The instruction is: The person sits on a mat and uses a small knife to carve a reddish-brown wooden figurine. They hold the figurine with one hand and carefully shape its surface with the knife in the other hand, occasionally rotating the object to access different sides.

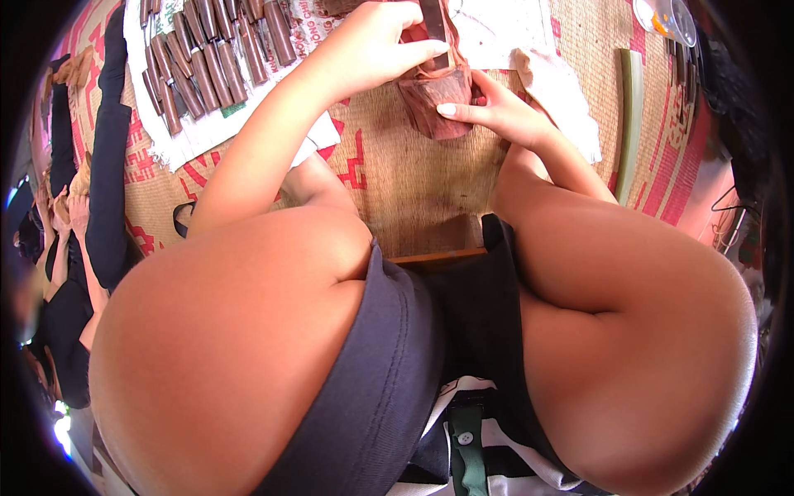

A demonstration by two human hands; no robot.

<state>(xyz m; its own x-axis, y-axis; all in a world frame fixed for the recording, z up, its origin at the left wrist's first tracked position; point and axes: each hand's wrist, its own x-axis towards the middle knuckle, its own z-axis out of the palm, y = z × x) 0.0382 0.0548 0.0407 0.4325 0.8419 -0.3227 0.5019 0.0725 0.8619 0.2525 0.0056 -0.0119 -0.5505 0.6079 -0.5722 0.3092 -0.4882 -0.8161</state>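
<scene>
Right, you're sitting on the woven mat [413, 186] with both hands up at its far edge, working on a reddish-brown block [437, 103] that stands on the mat just ahead of your knees. Your left hand [372, 41] curls over the top of the block, fingers pressed together and pinching a thin dark strip [433, 23] that rises straight out of it. Your right hand [496, 112] cups the block's right side, thumb laid flat across its front face, fingers closed around the back to steady it.

To the left of the block, a row of finished brown sticks [211, 62] lies side by side on a white sheet [178, 136]. To the right of the block sits a crumpled white cloth [550, 87], and further right a pale green strip [633, 116] lies lengthwise on the mat.

By the look of it, you're mid-step: separating or shaping a piece at the block's top. The next move seems to need a firm brace from the right hand and a clean, steady pull with the left, so the strip comes free without tearing or tipping the block.
</scene>
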